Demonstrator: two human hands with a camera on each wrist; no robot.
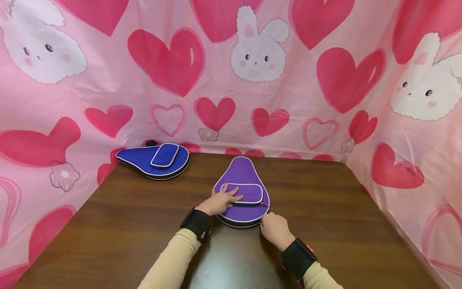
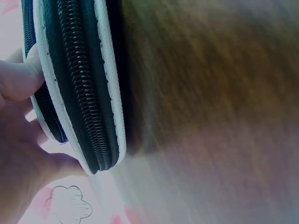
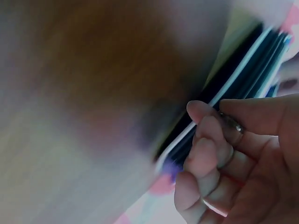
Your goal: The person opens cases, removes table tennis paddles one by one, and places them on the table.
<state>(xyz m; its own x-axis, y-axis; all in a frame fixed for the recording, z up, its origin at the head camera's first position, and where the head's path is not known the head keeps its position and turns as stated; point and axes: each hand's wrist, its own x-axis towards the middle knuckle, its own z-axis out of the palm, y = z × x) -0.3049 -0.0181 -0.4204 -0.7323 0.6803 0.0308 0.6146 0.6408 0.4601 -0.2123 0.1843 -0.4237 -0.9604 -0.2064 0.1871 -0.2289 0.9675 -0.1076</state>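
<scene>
A purple table tennis paddle case (image 1: 241, 170) with white piping lies flat on the table, its narrow end pointing away. My left hand (image 1: 218, 201) rests on its left side, fingers spread over the front pocket (image 1: 249, 192). The left wrist view shows the black zipper (image 2: 84, 88) along the case's side, its teeth meshed where visible. At the case's lower right edge, my right hand (image 1: 276, 229) pinches a small metal zipper pull (image 3: 232, 123) between thumb and curled fingers. Part of the pull is hidden by the fingertips.
A blue paddle case (image 1: 140, 157) of the same shape lies at the table's far left corner, with a small black object (image 1: 151, 143) behind it. The brown wooden table (image 1: 325, 200) is bordered by a pink curtain (image 1: 223, 88) with hearts and rabbits.
</scene>
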